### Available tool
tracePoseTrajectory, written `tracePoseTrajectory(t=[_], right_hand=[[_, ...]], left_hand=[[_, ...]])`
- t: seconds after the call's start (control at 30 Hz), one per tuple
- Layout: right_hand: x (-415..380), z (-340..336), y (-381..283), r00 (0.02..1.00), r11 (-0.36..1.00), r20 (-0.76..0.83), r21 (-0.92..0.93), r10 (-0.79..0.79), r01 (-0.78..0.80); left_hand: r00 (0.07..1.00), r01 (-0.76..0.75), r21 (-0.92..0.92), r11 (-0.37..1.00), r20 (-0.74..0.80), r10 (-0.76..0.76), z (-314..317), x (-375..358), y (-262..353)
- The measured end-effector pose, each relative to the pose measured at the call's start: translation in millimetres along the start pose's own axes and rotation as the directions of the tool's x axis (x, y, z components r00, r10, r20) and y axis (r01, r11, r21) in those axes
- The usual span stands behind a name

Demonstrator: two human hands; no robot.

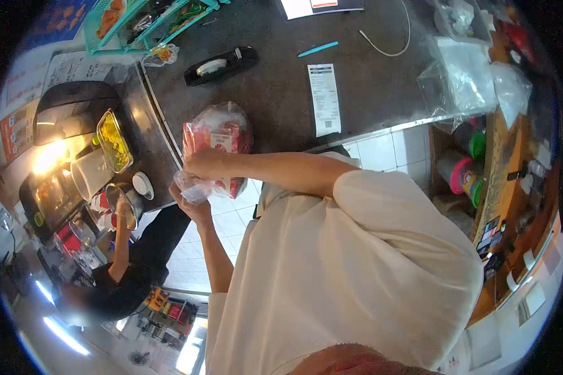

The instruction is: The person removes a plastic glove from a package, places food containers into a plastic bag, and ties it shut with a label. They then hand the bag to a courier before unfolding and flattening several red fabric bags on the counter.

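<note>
A clear plastic bag (238, 119) with red-and-white printed food boxes (222, 140) inside sits at the counter's front edge. My right hand (206, 164) is closed on the gathered plastic at the bag's near side, its fingers partly hidden. Just below it, my left hand (192, 203) pinches the loose, bunched end of the same bag. The two hands are close together, and the boxes lie beyond them.
On the dark counter (275, 94) are a tape dispenser (221, 66), a printed receipt (324, 100), a blue pen (318, 49) and a teal basket (150, 25). Clear bags (463, 72) lie at the right. A co-worker in black (131, 281) reaches into a metal bowl (128, 206) at left.
</note>
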State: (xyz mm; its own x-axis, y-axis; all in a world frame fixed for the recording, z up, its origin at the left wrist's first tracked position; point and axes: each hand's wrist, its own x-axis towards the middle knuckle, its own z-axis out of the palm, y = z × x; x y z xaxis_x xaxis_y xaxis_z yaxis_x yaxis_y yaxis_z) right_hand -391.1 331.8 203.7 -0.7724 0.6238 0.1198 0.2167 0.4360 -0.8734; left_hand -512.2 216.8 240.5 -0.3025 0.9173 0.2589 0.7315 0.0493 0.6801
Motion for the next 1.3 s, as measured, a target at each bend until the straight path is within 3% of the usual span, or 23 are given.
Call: tracePoseTrajectory(t=[0.1, 0.17, 0.27, 0.33, 0.43, 0.57, 0.63, 0.67, 0.77, 0.87, 0.97, 1.13, 1.2, 1.3], right_hand=[[-8, -12, -5, 0.994, 0.994, 0.047, -0.033, -0.1, 0.102], [-12, -23, -4, 0.988, 0.992, 0.079, 0.022, -0.129, 0.128], [-18, 2, -2, 0.965, 0.988, -0.213, -0.073, -0.15, 0.137], [-30, 16, -8, 0.931, 0.974, -0.289, -0.114, -0.223, 0.198], [-33, 22, -10, 0.929, 0.959, -0.263, -0.188, -0.259, 0.214], [-30, 24, -5, 0.894, 0.923, -0.237, -0.154, -0.38, 0.352], [-33, 25, -7, 0.913, 0.94, -0.224, -0.093, -0.341, 0.328], [-34, 28, -8, 0.922, 0.947, -0.216, -0.061, -0.321, 0.315], [-27, 41, -13, 0.885, 0.911, -0.452, 0.403, 0.113, 0.089], [-19, 39, -17, 0.866, 0.909, -0.41, 0.402, 0.287, -0.111], [-22, 8, -34, 0.925, 0.911, -0.125, 0.259, 0.359, -0.319], [-7, 21, -21, 0.884, 0.879, -0.156, 0.277, 0.44, -0.389], [-4, 23, -15, 0.892, 0.878, -0.147, 0.302, 0.427, -0.371], [-2, 24, -11, 0.916, 0.911, -0.132, 0.226, 0.379, -0.345]], left_hand=[[0.98, -0.178, 0.166, 0.97, 0.122, 0.159, -13, 10, -1], [0.987, 0.009, 0.018, 1.0, 0.162, -0.012, -12, 11, -24], [0.908, 0.374, -0.205, 0.904, 0.28, -0.312, -16, 12, -36], [0.621, 0.778, -0.434, 0.455, 0.417, -0.664, -21, 18, -48], [0.506, 0.838, -0.523, 0.155, 0.64, -0.578, -25, 26, -53], [0.472, 0.853, -0.507, 0.127, 0.644, -0.602, -25, 28, -54], [0.435, 0.865, -0.497, 0.068, 0.675, -0.595, -25, 30, -67], [0.522, 0.837, -0.53, 0.134, 0.702, -0.484, -28, 25, -61], [0.553, 0.807, -0.556, 0.2, 0.589, -0.589, -23, 24, -43], [0.608, 0.767, -0.557, 0.317, 0.474, -0.637, -16, 21, -42], [0.702, 0.681, -0.648, 0.341, 0.447, -0.554, -14, 15, -48], [0.797, 0.599, -0.614, 0.514, 0.391, -0.461, -13, 14, -39], [0.804, 0.585, -0.643, 0.495, 0.381, -0.456, -13, 12, -27], [0.765, 0.628, -0.63, 0.457, 0.394, -0.509, -10, 9, -58]])
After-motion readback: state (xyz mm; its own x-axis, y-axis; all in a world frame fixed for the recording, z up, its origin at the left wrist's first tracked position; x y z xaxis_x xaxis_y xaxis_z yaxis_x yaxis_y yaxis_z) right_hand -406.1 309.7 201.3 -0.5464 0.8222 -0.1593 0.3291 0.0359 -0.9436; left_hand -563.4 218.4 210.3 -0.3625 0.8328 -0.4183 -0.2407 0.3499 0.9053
